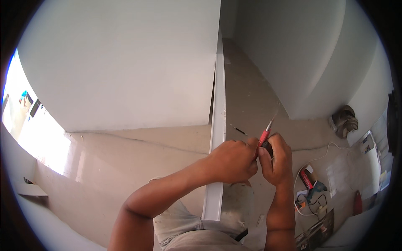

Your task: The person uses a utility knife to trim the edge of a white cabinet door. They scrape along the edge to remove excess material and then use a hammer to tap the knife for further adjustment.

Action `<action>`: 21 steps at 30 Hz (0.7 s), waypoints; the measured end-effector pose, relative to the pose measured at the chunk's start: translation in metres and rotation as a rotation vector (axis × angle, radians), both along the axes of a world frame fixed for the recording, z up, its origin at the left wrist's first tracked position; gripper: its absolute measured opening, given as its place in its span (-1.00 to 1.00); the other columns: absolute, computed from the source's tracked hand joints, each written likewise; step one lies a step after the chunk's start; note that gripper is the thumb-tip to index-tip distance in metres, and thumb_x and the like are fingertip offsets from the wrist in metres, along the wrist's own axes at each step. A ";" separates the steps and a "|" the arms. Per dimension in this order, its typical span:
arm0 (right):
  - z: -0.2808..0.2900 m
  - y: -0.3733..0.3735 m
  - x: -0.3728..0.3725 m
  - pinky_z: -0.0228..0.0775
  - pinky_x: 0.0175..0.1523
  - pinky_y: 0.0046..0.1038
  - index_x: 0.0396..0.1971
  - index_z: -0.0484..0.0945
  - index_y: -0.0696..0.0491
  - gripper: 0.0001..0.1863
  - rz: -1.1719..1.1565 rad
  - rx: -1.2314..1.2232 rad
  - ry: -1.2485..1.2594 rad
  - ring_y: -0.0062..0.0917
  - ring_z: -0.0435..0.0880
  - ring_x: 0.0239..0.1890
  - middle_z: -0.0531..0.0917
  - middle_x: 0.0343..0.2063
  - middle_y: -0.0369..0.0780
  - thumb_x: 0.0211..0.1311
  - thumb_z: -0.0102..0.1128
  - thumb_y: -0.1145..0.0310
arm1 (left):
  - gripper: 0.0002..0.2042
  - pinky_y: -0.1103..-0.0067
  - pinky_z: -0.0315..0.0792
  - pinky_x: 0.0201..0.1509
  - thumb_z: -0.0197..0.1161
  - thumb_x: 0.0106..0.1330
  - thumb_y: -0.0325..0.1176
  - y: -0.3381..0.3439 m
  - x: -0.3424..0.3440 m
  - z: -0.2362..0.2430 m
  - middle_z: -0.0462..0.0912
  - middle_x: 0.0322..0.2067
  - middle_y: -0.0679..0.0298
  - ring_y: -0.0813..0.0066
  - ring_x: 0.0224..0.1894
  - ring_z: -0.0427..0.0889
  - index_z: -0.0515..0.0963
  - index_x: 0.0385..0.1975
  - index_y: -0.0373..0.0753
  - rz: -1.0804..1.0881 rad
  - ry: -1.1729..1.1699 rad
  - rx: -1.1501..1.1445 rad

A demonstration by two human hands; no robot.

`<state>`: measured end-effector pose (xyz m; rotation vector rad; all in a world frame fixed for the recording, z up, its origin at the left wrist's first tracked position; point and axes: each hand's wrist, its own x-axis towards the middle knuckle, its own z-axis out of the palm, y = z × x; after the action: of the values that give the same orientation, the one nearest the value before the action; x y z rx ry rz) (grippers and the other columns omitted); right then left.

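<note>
In front of me, both hands meet around a slim red tool point(264, 136) with a pointed silver tip, tilted up and to the right. I cannot make out its exact kind. My left hand point(235, 160) is closed on its lower end, back of the hand upward. Fingers curled, my right hand point(277, 158) pinches against the tool, with something dark between thumb and fingers. Below my left hand runs a long white strip point(216, 136) with raised edges, from my lap toward the wall's corner. My left hand and wrist cover part of it.
A white wall point(138, 67) stands ahead on the left. A dark thin stick point(239, 129) lies on the beige floor. To the right are a teal power drill point(317, 189), a red box point(306, 179), a white cable point(310, 161) and a dark rounded object point(345, 121).
</note>
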<state>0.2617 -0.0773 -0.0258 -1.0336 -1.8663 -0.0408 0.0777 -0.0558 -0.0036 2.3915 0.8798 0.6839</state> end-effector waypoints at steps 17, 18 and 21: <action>-0.017 0.003 -0.022 0.28 -0.37 -0.52 -0.29 0.53 0.15 -0.69 0.059 -0.388 0.732 -0.67 0.45 -0.48 0.57 -0.48 -0.29 0.58 -0.02 0.22 | -0.68 0.11 0.55 -0.30 0.21 0.35 -0.26 0.002 0.004 -0.006 0.64 -0.58 -0.14 -0.21 -0.48 0.67 0.45 -0.17 -0.47 -0.005 -0.007 0.023; -0.013 0.003 -0.015 0.32 -0.35 -0.52 -0.24 0.53 0.14 -0.72 0.143 -0.434 0.738 -0.68 0.47 -0.46 0.59 -0.44 -0.29 0.57 -0.01 0.24 | -0.68 0.13 0.56 -0.30 0.24 0.34 -0.25 0.002 0.003 -0.005 0.65 -0.57 -0.12 -0.19 -0.48 0.68 0.47 -0.18 -0.45 -0.004 -0.045 0.026; 0.003 0.002 -0.008 0.42 -0.29 -0.50 -0.14 0.52 0.15 -0.76 0.145 -0.428 0.774 -0.68 0.57 -0.37 0.64 -0.37 -0.25 0.55 0.02 0.27 | -0.68 0.18 0.55 -0.30 0.32 0.29 -0.23 0.003 0.002 -0.007 0.68 -0.55 -0.06 -0.13 -0.47 0.69 0.53 -0.22 -0.42 -0.030 -0.177 0.039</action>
<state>0.2539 -0.0754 -0.0229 -0.9935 -1.2407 0.7684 0.0794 -0.0526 -0.0102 2.3299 0.7610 0.8929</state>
